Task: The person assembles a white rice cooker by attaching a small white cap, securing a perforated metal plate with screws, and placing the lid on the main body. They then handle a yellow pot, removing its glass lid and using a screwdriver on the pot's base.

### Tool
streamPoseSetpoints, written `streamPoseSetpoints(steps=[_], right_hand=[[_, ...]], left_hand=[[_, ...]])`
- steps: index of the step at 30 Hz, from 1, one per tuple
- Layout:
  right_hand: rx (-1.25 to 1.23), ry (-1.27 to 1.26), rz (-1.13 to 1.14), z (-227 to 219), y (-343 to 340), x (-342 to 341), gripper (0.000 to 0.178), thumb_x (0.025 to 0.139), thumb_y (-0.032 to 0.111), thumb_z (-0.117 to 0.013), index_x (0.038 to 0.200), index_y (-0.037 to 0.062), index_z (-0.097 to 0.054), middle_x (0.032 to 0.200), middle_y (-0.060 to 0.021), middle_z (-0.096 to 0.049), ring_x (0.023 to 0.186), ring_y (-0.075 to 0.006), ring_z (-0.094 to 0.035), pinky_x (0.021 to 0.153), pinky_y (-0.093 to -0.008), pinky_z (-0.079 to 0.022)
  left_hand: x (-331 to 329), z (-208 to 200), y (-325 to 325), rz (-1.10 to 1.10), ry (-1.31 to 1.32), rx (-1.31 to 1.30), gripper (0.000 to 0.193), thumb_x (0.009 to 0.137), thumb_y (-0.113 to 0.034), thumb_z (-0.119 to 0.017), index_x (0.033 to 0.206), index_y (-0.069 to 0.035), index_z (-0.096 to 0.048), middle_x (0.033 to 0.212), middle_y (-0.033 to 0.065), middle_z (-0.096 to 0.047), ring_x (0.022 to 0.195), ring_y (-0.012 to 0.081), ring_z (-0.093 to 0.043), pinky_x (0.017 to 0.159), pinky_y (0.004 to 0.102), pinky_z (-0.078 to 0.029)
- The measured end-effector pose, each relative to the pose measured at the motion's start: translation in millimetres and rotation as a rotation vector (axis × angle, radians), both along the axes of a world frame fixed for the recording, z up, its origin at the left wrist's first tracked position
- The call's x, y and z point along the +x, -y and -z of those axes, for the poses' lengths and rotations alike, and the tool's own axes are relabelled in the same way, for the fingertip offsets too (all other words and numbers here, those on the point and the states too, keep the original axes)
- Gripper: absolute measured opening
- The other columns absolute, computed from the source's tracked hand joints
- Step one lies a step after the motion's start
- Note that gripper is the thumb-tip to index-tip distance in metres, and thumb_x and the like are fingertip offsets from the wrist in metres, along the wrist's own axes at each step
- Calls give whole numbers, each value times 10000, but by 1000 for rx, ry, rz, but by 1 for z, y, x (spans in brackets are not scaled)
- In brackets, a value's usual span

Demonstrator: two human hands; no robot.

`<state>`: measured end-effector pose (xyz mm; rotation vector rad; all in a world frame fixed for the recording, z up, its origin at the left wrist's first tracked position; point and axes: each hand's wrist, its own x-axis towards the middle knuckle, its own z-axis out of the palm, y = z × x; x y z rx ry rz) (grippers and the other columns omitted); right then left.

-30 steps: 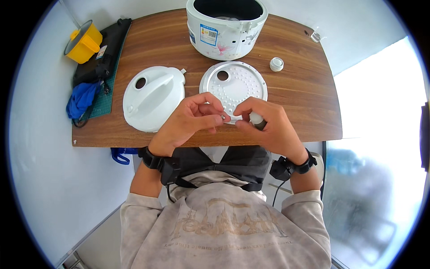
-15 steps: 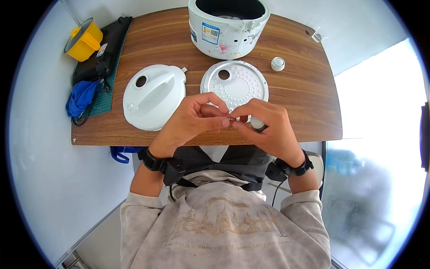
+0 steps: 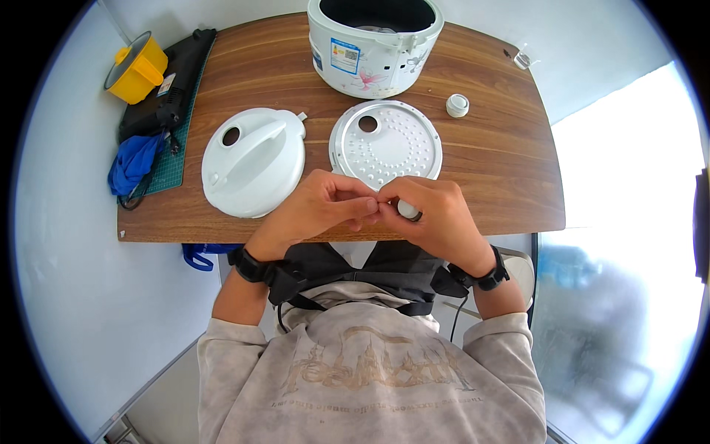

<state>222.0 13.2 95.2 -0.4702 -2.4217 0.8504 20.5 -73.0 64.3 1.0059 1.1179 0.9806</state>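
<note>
My left hand [image 3: 310, 210] and my right hand [image 3: 442, 216] meet over the table's near edge, thumbs and forefingers pinched together tip to tip. Whatever lies between those fingertips is too small and covered to name. Tucked inside my right hand's curled fingers is a small white cylindrical piece [image 3: 407, 209] with a dark rim. Just beyond my hands lies a round silver inner lid plate [image 3: 410, 142], dimpled and with one round hole. A white rice cooker lid [image 3: 248, 185] with a moulded handle rests left of it.
A floral rice cooker body [image 3: 370, 66] stands open at the back. To its right are a white round cap [image 3: 458, 106] and a clear plastic piece [image 3: 523, 58]. On the left, a cutting mat [image 3: 171, 169] carries a black case, blue cloth [image 3: 134, 163] and yellow container [image 3: 140, 70].
Both hands have dropped slightly toward me, the right also shifting a little left. Their fingertips are closer together, and the small metallic bit seen between them is now covered.
</note>
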Motion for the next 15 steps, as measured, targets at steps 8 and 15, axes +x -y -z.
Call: streamPoseSetpoints(steps=[8, 15], right_hand=[[28, 108, -23, 13, -13, -2, 230, 870, 148, -691, 1095, 103, -692, 816, -112, -690, 652, -300, -664, 587, -402, -524], [207, 409, 17, 44, -19, -19, 394, 884, 172, -647, 1276, 143, -624, 864, -136, -632, 679, -336, -668, 592, -447, -530]], left_hand=[[-27, 1, 1, -198, -215, 50, 141, 953, -151, -678, 986, -16, -704, 900, 43, -725, 821, 95, -681, 709, 225, -552], [-53, 7, -2, -359, -764, 263, 93, 916, -115, -662, 917, -22, -659, 854, 51, -713, 784, 125, -668, 717, 273, -526]])
